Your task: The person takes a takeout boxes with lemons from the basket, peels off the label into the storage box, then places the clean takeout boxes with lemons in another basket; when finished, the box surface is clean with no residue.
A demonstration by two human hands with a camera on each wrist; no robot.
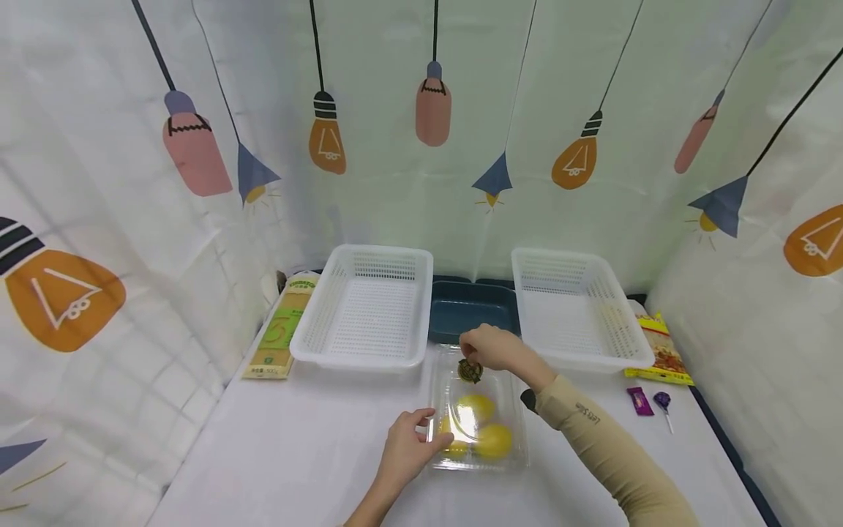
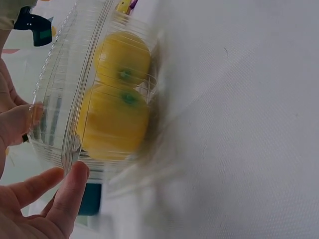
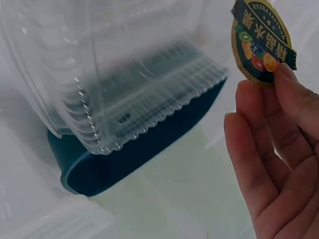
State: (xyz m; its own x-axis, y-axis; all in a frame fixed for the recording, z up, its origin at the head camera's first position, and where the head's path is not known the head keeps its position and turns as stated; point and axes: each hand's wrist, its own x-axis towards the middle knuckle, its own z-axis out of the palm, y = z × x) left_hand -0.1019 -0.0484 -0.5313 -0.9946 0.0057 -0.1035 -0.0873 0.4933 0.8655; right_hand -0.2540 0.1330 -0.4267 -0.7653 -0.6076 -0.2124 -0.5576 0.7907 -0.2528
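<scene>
A clear plastic clamshell box (image 1: 514, 395) lies on the white table with its lid down. Inside are three yellow fruits that look like lemons (image 1: 492, 441), two of them close up in the left wrist view, their green-tipped ends (image 2: 128, 97) facing each other. My left hand (image 1: 407, 446) pinches the box's left rim between thumb and finger. Over the far end of the lid, my right hand (image 1: 490, 346) holds an oval fruit sticker (image 3: 261, 40) by its edge between thumb and forefinger. Dark green and gold, the sticker carries printed fruit and Chinese lettering.
White plastic baskets stand at back left (image 1: 372, 315) and back right (image 1: 566, 311), with a dark teal bin (image 1: 470, 307) between them. A noodle packet (image 1: 279, 329) lies far left. On the right are a yellow snack bag (image 1: 661, 351), a purple candy (image 1: 640, 401) and a lollipop (image 1: 662, 400).
</scene>
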